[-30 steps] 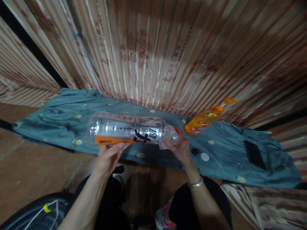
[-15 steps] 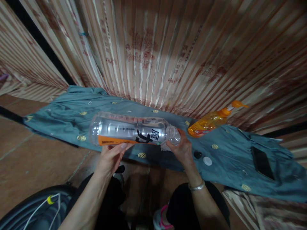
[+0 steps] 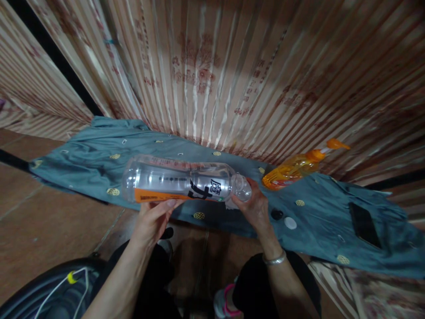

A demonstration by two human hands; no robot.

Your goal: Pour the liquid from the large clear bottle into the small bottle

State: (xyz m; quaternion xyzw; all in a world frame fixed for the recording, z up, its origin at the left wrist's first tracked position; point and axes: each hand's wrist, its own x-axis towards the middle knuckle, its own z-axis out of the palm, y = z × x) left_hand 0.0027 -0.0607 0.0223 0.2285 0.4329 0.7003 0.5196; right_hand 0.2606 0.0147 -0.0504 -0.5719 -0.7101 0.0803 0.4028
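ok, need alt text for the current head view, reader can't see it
The left hand holds a clear bottle by its body and the right hand by its neck end, sideways over a teal cloth. A pump bottle, small dark piece, white disc and phone are on the right.

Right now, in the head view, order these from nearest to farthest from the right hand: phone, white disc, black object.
1. Black object, just right of the right hand
2. White disc, just beyond it
3. Phone, toward the right end of the cloth
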